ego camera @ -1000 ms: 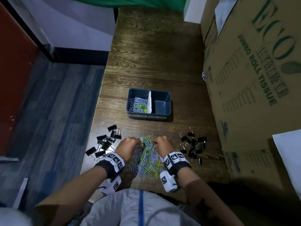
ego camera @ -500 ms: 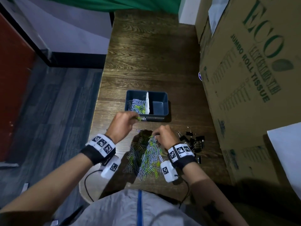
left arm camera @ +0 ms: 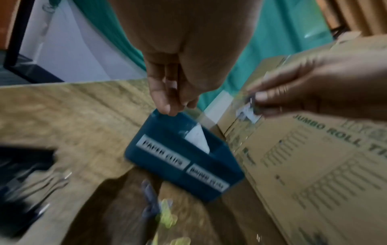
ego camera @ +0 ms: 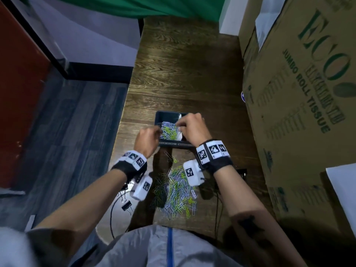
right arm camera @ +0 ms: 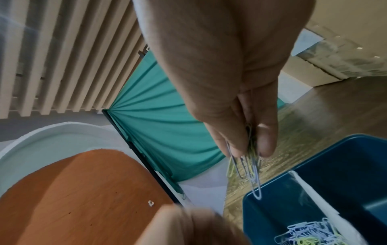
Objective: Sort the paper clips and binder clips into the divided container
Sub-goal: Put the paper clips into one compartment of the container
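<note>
Both hands over the divided container (ego camera: 157, 120)
Right hand (ego camera: 192, 128) pinches paper clips (right arm camera: 250, 162) – hiding the container's right compartment; left hand (ego camera: 147, 138) blurred, grip unclear; binder clips (ego camera: 127, 205) nearer the person.

Right hand (ego camera: 192, 129) pinching; left hand (ego camera: 147, 138) fingers curled, grip unclear.

A tall cardboard box (ego camera: 300, 105) walls off the table's (ego camera: 185, 74) right side, just beside the divided container (ego camera: 163, 115). Beyond the container lies bare wood. Nearer the person, a heap of paper clips (ego camera: 177, 191) and loose binder clips (ego camera: 126, 205) crowd the tabletop.
</note>
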Motion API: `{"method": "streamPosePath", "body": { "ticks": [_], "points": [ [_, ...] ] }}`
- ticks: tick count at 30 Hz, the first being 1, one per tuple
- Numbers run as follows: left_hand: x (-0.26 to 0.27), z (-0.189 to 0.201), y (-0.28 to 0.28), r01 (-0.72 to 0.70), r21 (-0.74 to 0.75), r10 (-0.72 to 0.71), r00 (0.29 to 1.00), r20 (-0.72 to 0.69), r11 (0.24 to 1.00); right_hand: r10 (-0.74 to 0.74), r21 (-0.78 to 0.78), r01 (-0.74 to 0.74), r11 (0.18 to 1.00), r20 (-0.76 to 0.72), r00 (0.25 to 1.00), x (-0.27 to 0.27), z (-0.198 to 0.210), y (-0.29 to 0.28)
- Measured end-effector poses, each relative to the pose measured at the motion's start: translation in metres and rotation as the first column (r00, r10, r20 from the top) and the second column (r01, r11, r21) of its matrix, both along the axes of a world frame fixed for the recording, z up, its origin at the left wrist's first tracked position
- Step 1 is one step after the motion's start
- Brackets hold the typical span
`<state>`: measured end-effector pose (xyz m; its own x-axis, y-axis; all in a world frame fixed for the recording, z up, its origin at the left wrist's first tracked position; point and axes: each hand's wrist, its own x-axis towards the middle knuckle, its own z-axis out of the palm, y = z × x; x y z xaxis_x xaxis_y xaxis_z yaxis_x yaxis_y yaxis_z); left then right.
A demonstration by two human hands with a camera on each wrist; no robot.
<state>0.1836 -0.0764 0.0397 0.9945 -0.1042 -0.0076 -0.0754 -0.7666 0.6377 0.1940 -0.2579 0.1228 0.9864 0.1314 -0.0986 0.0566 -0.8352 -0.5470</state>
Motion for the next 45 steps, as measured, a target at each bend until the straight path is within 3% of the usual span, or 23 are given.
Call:
{"method": "streamPosePath", "body": {
  "ticks": [6,10,14,17,20,22,24,30,36,41,45],
  "points": [
    [-0.047,-0.048,-0.003,0.207,0.132,-0.159,0.94,-0.301,0.969,0.014,-0.008,-0.014,1.0,-0.007,1.0,0.019,0.003,0.022],
    [-0.054,-0.067,-0.019,0.323,0.245,-0.206,0.891,-0.406,0.914,-0.037,-0.028,0.037,0.999,-0.004,0.999,-0.006,-0.017,0.009],
    [-0.062,-0.077,-0.039,0.41,0.259,-0.24,0.831,-0.502,0.875,-0.064,-0.077,0.047,0.996,-0.236,0.97,-0.057,-0.063,-0.012],
    [-0.073,-0.082,-0.043,0.625,0.287,-0.42,0.733,-0.535,0.726,-0.072,-0.139,0.0,0.99,-0.512,0.856,-0.104,-0.101,-0.029],
    [-0.088,-0.082,-0.035,0.73,0.296,-0.538,0.664,-0.519,0.616,-0.009,-0.198,-0.163,0.967,-0.661,0.75,-0.141,-0.126,-0.041],
    [-0.1,-0.083,-0.026,0.761,0.299,-0.569,0.635,-0.523,0.575,0.021,-0.263,-0.261,0.929,-0.665,0.747,-0.158,-0.134,-0.04],
    [-0.112,-0.087,-0.019,0.765,0.348,-0.577,0.64,-0.508,0.543,0.042,-0.297,-0.272,0.915,-0.601,0.798,-0.168,-0.139,-0.036],
    [-0.127,-0.085,-0.022,0.634,0.401,-0.527,0.773,-0.353,0.661,0.023,-0.302,-0.169,0.938,-0.433,0.901,-0.164,-0.152,-0.027],
    [-0.121,-0.078,-0.029,0.513,0.335,-0.414,0.85,-0.327,0.79,-0.009,-0.281,-0.089,0.955,-0.33,0.944,-0.148,-0.156,-0.026],
    [-0.117,-0.076,-0.019,0.442,0.208,-0.359,0.868,-0.343,0.872,-0.076,-0.235,-0.01,0.972,-0.355,0.932,-0.14,-0.145,-0.031],
    [-0.11,-0.069,-0.008,0.425,0.211,-0.353,0.884,-0.305,0.88,-0.135,-0.229,0.052,0.972,-0.361,0.923,-0.135,-0.156,-0.035]
  ]
}}
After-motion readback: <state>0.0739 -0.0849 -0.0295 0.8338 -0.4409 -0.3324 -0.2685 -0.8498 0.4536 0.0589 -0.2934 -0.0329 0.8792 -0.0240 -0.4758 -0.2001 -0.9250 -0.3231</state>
